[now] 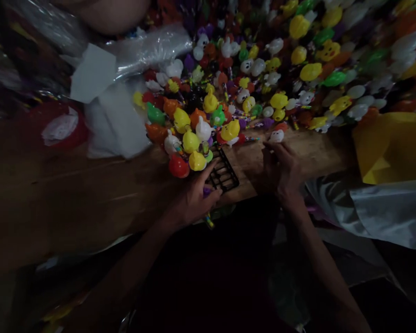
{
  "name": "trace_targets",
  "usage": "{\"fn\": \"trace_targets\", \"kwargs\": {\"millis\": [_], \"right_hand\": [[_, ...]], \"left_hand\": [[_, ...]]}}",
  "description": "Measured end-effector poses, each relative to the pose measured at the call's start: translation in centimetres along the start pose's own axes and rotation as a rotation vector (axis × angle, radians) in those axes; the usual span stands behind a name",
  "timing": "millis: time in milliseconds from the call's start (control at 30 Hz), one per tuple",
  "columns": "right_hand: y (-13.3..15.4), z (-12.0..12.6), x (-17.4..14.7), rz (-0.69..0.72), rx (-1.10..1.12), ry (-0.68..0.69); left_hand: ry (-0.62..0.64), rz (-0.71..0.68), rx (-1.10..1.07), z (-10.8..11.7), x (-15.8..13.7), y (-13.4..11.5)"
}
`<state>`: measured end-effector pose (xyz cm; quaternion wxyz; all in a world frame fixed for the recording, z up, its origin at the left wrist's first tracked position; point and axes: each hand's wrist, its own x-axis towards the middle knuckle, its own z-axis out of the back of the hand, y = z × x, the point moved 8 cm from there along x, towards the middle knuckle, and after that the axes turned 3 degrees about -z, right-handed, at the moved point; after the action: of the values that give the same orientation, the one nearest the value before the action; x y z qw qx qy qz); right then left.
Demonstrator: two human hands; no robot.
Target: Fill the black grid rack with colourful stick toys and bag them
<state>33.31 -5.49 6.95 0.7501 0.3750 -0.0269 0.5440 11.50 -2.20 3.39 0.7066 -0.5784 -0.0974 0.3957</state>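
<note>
My left hand (190, 203) is over the black grid rack (225, 173) at the table's front edge, its index finger reaching across the rack. A purple piece (207, 190) shows between thumb and index finger, and a striped, multicoloured stick (209, 221) pokes out below the palm. They look like one toy stick held in the curled fingers, though the palm hides the join. My right hand (287, 173) is closed, fingertips at a small toy head in white and orange (276, 135); its stick is hidden. Several toy heads, including a yellow one (197, 161) and a red one (179, 166), crowd beyond the left hand.
A large pile of coloured toy heads on striped sticks (249, 101) covers the table's far side. Clear plastic bags (116, 120) and a red bowl (55, 125) lie to the left. At the right is a yellow sheet (395, 148) above pale cloth (391, 212).
</note>
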Motion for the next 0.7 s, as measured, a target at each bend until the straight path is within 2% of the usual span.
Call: {"fn": "trace_targets", "kwargs": {"millis": [167, 300, 467, 600, 700], "right_hand": [[0.9, -3.5, 3.3, 0.109, -0.202, 0.115], [0.9, -4.4, 1.8, 0.156, -0.315, 0.183], [0.5, -1.1, -1.8, 0.172, -0.26, 0.178], [1.7, 1.0, -2.9, 0.143, 0.049, 0.249], [2.7, 2.2, -2.4, 0.091, 0.248, 0.228]], "left_hand": [[-0.017, -0.019, 0.102, -0.1, 0.0, -1.0], [-0.021, -0.008, 0.033, 0.5, 0.0, -0.3], [-0.054, 0.012, 0.072, 0.4, -0.3, 0.1], [-0.028, 0.045, 0.167, -0.3, -0.3, 0.1], [0.006, 0.052, 0.173, -0.5, -0.1, 0.2]]}}
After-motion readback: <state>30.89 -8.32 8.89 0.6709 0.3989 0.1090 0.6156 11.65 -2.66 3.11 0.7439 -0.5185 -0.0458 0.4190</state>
